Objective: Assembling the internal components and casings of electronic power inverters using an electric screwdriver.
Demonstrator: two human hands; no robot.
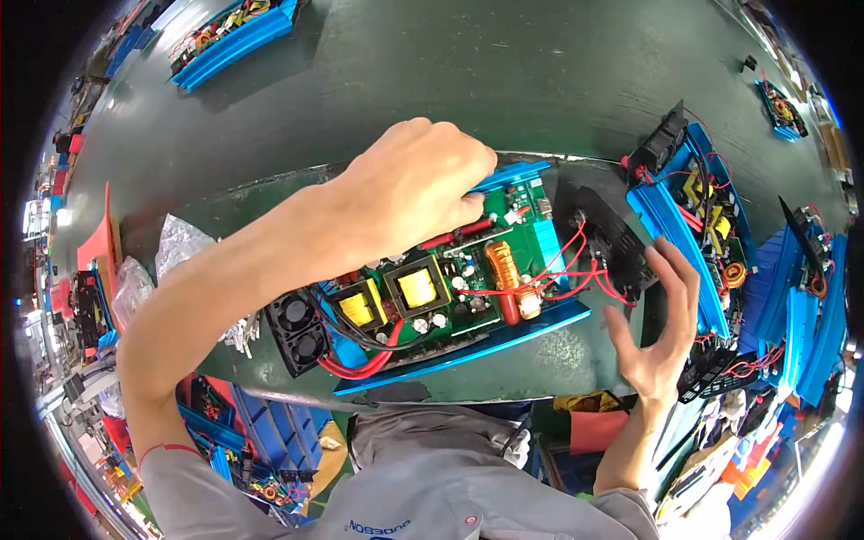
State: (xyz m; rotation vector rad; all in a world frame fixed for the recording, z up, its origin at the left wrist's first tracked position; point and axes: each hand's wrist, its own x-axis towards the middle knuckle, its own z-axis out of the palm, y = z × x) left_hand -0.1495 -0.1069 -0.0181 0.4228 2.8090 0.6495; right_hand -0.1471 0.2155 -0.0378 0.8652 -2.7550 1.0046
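In front of me lies a green circuit board (468,315) in an open blue metal housing (468,357), carrying yellow transformers (418,288) and a copper-wound coil (502,265). My left hand (418,184) is closed over the board's far edge, thumb pointing down toward the board; what its fingers hold, if anything, is hidden. At the right end, a black end panel (621,247) hangs on thin red wires (576,286). My right hand (661,333) is beside this panel, thumb and fingers apart and curved. A black panel with two fans (299,328) sits at the left end, by thick red cables (360,369).
Another blue-housed unit (679,243) stands close on the right, with more blue housings (796,315) beyond. Further units lie at the far left (236,40) and far right (781,110). Clear plastic bags (183,243) are left of the board. A blue crate (279,427) sits below the table edge.
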